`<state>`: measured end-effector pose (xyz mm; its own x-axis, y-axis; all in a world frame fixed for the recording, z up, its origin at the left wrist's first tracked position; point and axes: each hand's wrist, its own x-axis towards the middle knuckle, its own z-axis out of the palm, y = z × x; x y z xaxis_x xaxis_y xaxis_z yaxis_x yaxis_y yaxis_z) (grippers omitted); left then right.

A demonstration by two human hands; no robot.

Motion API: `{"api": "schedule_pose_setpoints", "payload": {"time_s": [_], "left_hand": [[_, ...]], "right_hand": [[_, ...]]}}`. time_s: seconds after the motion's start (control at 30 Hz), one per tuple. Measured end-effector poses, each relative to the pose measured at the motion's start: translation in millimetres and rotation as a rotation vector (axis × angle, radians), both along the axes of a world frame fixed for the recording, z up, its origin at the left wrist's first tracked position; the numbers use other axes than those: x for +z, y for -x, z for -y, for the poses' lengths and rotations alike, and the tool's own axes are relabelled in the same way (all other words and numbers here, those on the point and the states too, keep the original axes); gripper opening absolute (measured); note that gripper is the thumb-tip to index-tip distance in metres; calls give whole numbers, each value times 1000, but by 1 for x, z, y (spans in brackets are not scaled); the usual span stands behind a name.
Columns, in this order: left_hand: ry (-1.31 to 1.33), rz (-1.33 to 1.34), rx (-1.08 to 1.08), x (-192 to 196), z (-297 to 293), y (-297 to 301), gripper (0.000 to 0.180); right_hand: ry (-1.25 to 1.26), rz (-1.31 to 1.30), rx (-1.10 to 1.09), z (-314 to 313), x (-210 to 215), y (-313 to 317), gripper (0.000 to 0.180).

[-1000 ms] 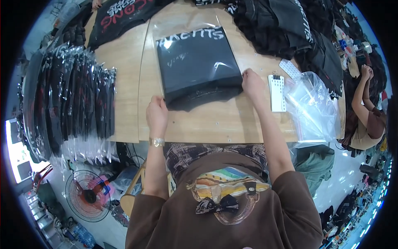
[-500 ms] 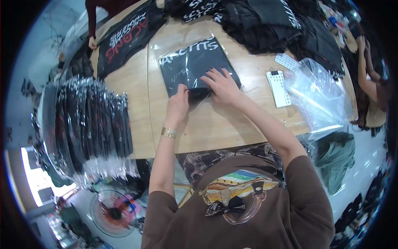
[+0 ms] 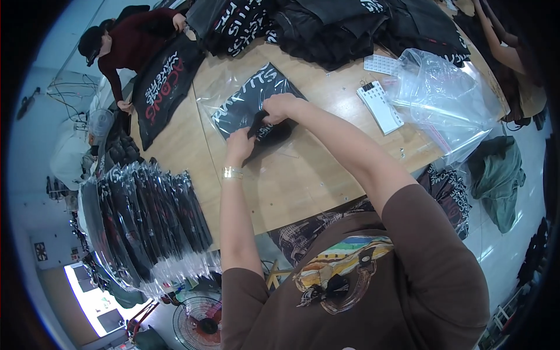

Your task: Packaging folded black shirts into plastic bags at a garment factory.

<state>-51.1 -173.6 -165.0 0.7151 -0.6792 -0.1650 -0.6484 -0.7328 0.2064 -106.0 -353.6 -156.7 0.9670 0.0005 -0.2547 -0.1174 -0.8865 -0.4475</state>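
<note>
A folded black garment with white lettering [image 3: 244, 104] lies on the table inside a clear plastic bag [image 3: 211, 92], which sticks out past its far left edge. My left hand [image 3: 239, 147] is closed on the near edge of the garment, at its left side. Farther right, my right hand [image 3: 281, 107] is also closed, with fingers pinching a raised dark fold of the same garment. Between the two hands the black cloth bunches up off the table. Whether the fingers also hold the bag's film I cannot tell.
Bagged black garments [image 3: 149, 219] stand in a dense row at the table's left. Black clothes [image 3: 326, 35] are heaped at the far side. Tags or cards [image 3: 380, 108] and loose clear bags [image 3: 446, 99] lie to the right. A co-worker [image 3: 137, 49] handles a printed black garment [image 3: 166, 87].
My right hand has gone from lying spread on the garment to gripping its raised fold. The near edge is lifted and bunched. My view has shifted, showing more of the co-worker.
</note>
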Motion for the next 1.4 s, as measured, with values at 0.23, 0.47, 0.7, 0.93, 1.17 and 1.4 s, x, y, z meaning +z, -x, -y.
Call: {"api": "schedule_pose_setpoints", "payload": {"time_s": [0.23,0.47,0.7,0.93,1.17,1.4], "left_hand": [[-30,-239,23,-9,4,-33,26],[18,-313,74,-15,-5,-39,27],[92,-248,-32,23,-15,8,39],[641,-124,340,-9,-85,79,24],[788,-605,842,-52,-102,81,18],[838,-712,926,-50,-109,88,16]], "right_hand": [[142,163,-19,-6,-13,-1,28],[205,133,-18,-16,-3,-11,22],[217,206,124,-19,-18,10,23],[-322,617,-269,48,-36,149,28],[-744,64,-787,62,-50,115,14],[-787,14,-852,62,-61,124,11]]}}
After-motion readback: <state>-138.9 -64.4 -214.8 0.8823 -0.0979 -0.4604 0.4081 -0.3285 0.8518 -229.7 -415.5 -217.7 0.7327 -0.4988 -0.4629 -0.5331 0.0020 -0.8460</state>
